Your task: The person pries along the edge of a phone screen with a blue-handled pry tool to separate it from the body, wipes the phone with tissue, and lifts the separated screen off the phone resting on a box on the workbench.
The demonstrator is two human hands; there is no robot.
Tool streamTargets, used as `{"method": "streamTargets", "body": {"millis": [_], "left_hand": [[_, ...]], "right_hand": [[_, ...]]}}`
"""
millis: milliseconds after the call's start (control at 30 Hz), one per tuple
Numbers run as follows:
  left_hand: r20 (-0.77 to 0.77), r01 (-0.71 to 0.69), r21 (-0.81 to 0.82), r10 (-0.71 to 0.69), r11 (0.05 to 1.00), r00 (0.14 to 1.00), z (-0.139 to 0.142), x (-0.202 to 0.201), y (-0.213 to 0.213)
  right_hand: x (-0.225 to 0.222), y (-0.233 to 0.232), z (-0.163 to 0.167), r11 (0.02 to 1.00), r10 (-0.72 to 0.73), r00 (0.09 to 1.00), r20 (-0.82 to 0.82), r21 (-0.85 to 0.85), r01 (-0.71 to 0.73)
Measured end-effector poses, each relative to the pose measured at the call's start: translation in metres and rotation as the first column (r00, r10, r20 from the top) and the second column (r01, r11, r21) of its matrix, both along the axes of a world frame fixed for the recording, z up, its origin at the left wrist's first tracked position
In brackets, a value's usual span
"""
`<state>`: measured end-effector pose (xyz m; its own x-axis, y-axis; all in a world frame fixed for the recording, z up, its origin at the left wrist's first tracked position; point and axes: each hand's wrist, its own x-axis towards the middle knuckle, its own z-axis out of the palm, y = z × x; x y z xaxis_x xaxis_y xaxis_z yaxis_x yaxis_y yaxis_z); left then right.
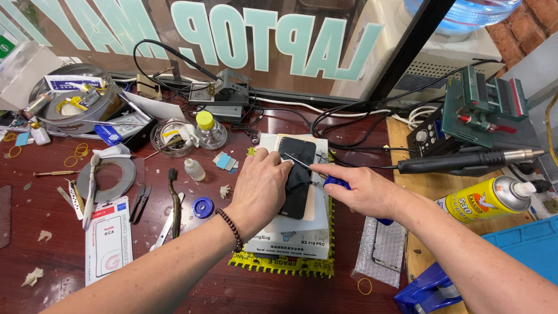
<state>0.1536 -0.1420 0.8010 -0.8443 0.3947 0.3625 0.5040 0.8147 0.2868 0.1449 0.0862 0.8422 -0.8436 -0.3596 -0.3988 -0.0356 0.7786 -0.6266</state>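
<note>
A black phone point(297, 174) lies face up on a white box-shaped pad point(285, 241) in the middle of the dark red workbench. My left hand point(258, 189) presses down on the phone's left edge, fingers spread over it; a dark bead bracelet sits at the wrist. My right hand point(363, 192) grips a thin metal blade tool with a blue handle point(337, 182). The blade tip point(293, 158) rests on the phone's upper part.
A hot-air handpiece point(465, 160) rests on a stand at the right, beside a yellow spray can point(485, 200) and a green fixture point(485, 110). Tweezers, a tape roll point(107, 180), small bottles and a cluttered round tin point(72, 104) fill the left. A blue mat point(523, 244) lies bottom right.
</note>
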Motion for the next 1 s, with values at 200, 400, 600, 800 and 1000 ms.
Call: {"method": "streamTargets", "body": {"millis": [200, 400, 600, 800, 1000], "left_hand": [[0.005, 0.016, -0.013, -0.016, 1.0, 1.0, 0.003, 0.001, 0.002], [0.019, 0.02, -0.053, -0.019, 0.998, 1.0, 0.005, 0.001, 0.001], [0.024, 0.022, -0.046, -0.021, 0.999, 0.999, 0.005, 0.001, 0.004], [0.015, 0.025, -0.054, -0.024, 0.998, 1.0, 0.004, 0.001, 0.003], [0.041, 0.018, -0.075, -0.015, 0.997, 0.999, 0.003, 0.0, 0.004]], "right_hand": [[-0.001, 0.001, -0.001, 0.999, -0.038, 0.999, 0.012, 0.005, 0.038], [-0.001, 0.003, -0.004, 0.998, -0.063, 0.998, 0.004, -0.014, 0.063], [0.0, 0.007, -0.011, 0.996, -0.085, 0.996, -0.003, -0.037, 0.084], [0.002, 0.009, -0.017, 0.996, -0.081, 0.995, -0.057, -0.043, 0.078], [0.003, 0.007, -0.016, 0.993, -0.116, 0.992, -0.041, -0.037, 0.114]]}}
